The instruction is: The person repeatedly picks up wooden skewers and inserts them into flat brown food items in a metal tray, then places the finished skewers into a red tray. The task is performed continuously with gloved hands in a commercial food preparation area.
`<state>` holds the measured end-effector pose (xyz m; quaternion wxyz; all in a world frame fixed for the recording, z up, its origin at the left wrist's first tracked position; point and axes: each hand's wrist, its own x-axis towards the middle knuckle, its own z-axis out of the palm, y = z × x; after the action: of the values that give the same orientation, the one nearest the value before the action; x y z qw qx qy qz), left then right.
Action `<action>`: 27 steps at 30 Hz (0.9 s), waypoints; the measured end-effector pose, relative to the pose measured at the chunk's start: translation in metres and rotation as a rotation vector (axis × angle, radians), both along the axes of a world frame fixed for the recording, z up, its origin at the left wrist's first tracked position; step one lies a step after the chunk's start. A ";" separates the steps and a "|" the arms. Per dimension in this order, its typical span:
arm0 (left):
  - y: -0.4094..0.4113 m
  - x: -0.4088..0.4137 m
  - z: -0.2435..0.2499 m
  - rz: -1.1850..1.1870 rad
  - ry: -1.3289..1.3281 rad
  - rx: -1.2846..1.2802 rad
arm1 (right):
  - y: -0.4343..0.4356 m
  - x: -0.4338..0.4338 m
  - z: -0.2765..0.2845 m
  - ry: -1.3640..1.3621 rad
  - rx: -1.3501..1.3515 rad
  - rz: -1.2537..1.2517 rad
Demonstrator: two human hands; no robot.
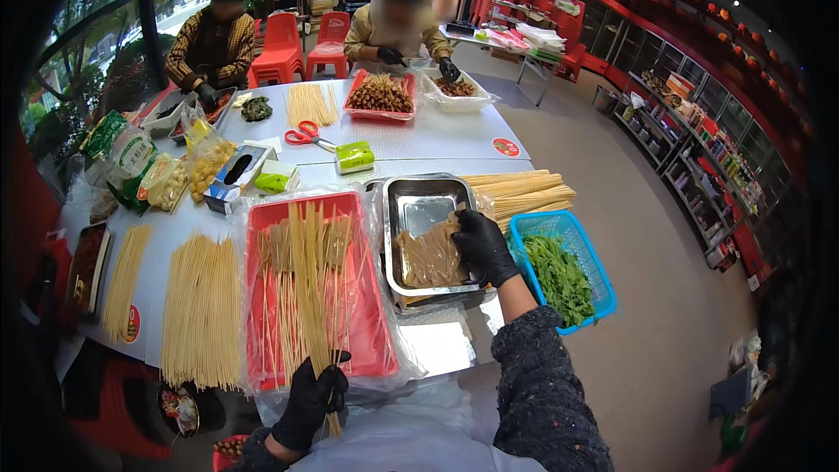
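My left hand (313, 388), in a black glove, grips a bundle of bamboo skewers (309, 288) near its lower end, over the front of a red tray (373, 341) lined with clear plastic. In that tray lie skewers threaded with flat brownish pieces (278, 246). My right hand (482, 246), also gloved in black, reaches into a rectangular steel pan (392, 229). Its fingers are on a stack of brownish food sheets (429, 255) and lift an edge. A blue plastic basket (606, 282) of leafy greens (557, 275) stands right of the pan.
Bare skewers (200, 311) lie left of the tray, and more (524, 193) behind the pan. Red-handled scissors (308, 136), a green packet (354, 157) and a tissue box (239, 174) sit farther back. Two people work across the table near a tray of filled skewers (380, 95).
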<state>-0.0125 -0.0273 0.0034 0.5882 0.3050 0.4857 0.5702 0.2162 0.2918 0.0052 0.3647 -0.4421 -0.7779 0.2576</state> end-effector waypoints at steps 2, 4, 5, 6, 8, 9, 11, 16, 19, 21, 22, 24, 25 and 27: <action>0.003 0.002 0.000 -0.037 -0.005 -0.012 | -0.009 0.006 -0.002 -0.103 0.329 -0.040; 0.003 0.003 -0.002 -0.026 -0.008 -0.033 | -0.026 0.004 0.010 -0.178 0.462 0.020; 0.003 0.003 -0.003 0.009 0.014 -0.044 | -0.033 0.008 0.013 -0.223 0.401 0.074; 0.003 0.003 -0.004 0.041 0.036 -0.056 | -0.040 0.014 0.015 -0.267 0.338 0.124; 0.003 0.002 -0.006 0.060 0.057 -0.072 | -0.048 0.022 0.014 -0.312 0.290 0.219; 0.005 0.001 -0.006 0.037 0.058 -0.072 | -0.047 0.024 0.011 -0.337 0.332 0.249; 0.007 -0.001 -0.006 -0.004 0.057 -0.074 | -0.040 0.023 -0.002 -0.386 0.415 0.314; 0.012 0.005 -0.004 -0.040 0.016 -0.072 | -0.032 0.004 0.001 -0.406 0.500 0.383; 0.019 0.007 -0.004 -0.061 0.029 -0.087 | -0.028 -0.007 -0.005 -0.380 0.496 0.388; 0.021 0.009 -0.004 -0.062 0.052 -0.096 | -0.025 -0.010 -0.010 -0.319 0.449 0.393; 0.022 0.009 -0.003 -0.057 0.052 -0.087 | -0.024 -0.011 -0.013 -0.289 0.426 0.395; 0.022 0.009 -0.008 -0.011 0.050 -0.093 | -0.023 -0.013 -0.019 -0.178 0.360 0.386; 0.022 0.009 -0.009 0.012 0.050 -0.095 | -0.023 -0.013 -0.022 -0.123 0.327 0.380; 0.021 0.008 -0.010 0.026 0.040 -0.085 | -0.026 -0.013 -0.023 -0.156 0.299 0.344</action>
<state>-0.0044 -0.0063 -0.0064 0.5833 0.2849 0.5251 0.5503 0.2035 0.2655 -0.0180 0.3156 -0.2625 -0.8972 0.1629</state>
